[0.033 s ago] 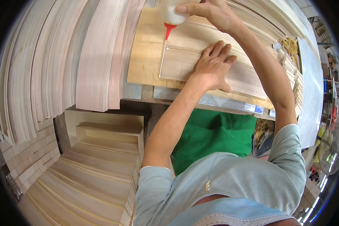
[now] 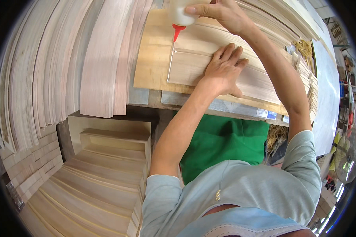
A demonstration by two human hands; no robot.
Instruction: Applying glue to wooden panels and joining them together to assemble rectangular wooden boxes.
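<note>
My right hand grips a white glue bottle, tipped upside down at the upper middle of the head view. Its red nozzle points down at the left ends of pale thin wooden boards. Along those ends runs a narrow white line of glue. My left hand lies flat on the boards, fingers spread, holding nothing. Beneath them is a yellowish wooden panel, whose left part sticks out past the glued ends. The upper part of the bottle is cut off by the picture's edge.
Tall stacks of thin wooden boards stand to the left. Wooden boxes or drawers sit lower left, below the bench edge. A green cloth hangs in front of me. Further right are a pale sheet-like surface and a fan.
</note>
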